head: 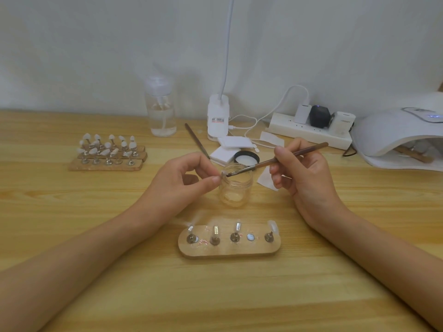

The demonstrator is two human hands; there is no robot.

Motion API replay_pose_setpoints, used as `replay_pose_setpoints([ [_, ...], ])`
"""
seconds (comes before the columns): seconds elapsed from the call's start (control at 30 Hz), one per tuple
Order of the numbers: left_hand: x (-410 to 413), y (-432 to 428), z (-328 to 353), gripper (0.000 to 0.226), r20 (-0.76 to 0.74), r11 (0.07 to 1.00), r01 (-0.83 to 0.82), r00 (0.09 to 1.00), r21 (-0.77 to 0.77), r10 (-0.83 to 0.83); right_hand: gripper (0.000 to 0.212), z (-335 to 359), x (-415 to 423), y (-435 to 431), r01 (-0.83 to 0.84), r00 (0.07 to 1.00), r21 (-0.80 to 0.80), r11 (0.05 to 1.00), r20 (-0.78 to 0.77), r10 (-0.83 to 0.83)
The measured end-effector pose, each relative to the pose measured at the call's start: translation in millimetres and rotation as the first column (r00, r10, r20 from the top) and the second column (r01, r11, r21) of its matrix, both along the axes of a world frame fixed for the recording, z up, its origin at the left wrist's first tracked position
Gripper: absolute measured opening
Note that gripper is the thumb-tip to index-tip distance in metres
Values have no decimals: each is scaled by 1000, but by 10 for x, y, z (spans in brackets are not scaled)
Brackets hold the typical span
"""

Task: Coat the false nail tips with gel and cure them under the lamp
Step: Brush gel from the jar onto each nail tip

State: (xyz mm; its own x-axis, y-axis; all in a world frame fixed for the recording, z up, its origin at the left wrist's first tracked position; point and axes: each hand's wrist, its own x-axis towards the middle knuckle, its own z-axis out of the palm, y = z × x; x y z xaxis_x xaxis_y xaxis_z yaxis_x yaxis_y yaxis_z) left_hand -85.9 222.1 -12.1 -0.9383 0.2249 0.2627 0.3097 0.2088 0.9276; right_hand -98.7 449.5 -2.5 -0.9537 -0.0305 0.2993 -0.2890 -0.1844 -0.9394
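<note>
While the left hand (182, 178) pinches a clear tip (223, 173) between thumb and forefinger over the rim of the open jar (236, 188), the right hand (302, 173) grips a brush (263, 163) like a pen, its bristles touching that tip; so much the head view shows (there is no other). The jar stands on the table (227, 295) between the two hands; its black lid (247, 157) lies just behind it, touching some white pads (227, 150). Nearer the person lies a wooden stand (227, 252) with four pegs (215, 236), each bearing a clear tip. Far left sits a rack (107, 153) crowded with white tips; behind it stands a clear bottle (161, 111). At the right edge the white lamp (388, 133) faces inward, a wooden piece lying in its mouth; a power strip (309, 134) lies just beside it by the wall.
</note>
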Motion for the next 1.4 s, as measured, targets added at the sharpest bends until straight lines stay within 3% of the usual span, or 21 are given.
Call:
replay_pose_setpoints([
  [0.37,0,-8,-8,10,-4,1000,11,1000,-5,-11,36,64,-64,220,209,978,-1,978,-27,-209],
  [0.5,-1,-6,-3,10,0,1000,8,1000,-7,-8,26,97,-82,260,85,991,-30,996,-98,-88],
  [0.63,2,-9,2,12,1,1000,10,1000,-15,-10,12,95,-95,235,-19,979,75,997,-202,34],
  [1.0,13,-16,8,12,-10,1000,14,1000,-12,-14,21,95,-148,333,1,960,105,994,-279,28],
  [1.23,26,-24,17,16,-54,1000,30,998,7,-30,19,101,-154,326,30,971,-21,999,-238,-34],
  [1.4,32,-34,44,12,-76,996,39,997,83,-33,18,110,-84,238,-37,972,30,999,-232,43],
])
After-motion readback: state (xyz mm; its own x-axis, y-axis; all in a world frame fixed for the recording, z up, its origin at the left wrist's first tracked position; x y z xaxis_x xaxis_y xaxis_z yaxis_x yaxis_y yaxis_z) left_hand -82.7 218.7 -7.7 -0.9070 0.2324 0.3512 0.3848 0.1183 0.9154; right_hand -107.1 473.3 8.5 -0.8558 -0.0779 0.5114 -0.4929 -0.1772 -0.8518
